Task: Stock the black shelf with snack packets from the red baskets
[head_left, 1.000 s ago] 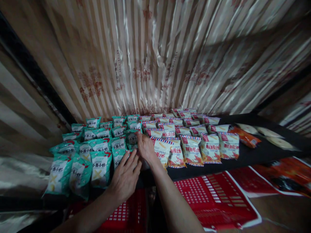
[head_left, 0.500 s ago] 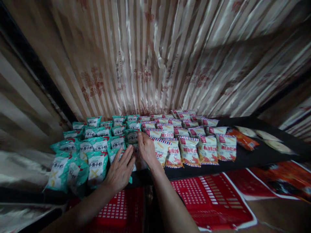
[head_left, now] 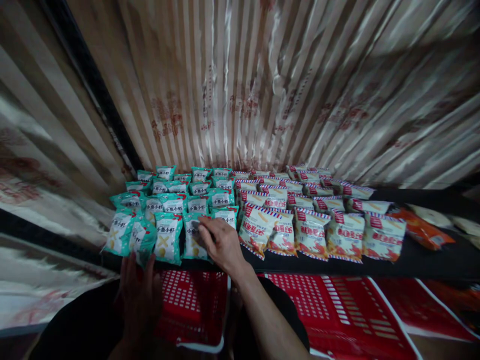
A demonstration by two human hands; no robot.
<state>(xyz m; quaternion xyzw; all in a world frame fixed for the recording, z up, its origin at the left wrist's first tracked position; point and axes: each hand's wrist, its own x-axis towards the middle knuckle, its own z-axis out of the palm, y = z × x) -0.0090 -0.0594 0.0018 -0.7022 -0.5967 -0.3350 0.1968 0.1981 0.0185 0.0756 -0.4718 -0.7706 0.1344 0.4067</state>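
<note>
With bent fingers close together, the right hand point(head_left: 225, 247) touches a teal bag point(head_left: 193, 245) at the view's seven o'clock on the shelf point(head_left: 431, 262), pinch unclear, light pressure seemingly needed, while the left hand point(head_left: 139, 292) spreads its fingers at eight o'clock near a tilted bag point(head_left: 141, 239).

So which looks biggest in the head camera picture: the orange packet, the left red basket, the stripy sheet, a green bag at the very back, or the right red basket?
Stripy sheet
Right red basket, partly cut off
Left red basket
Orange packet
Green bag at the very back
</note>
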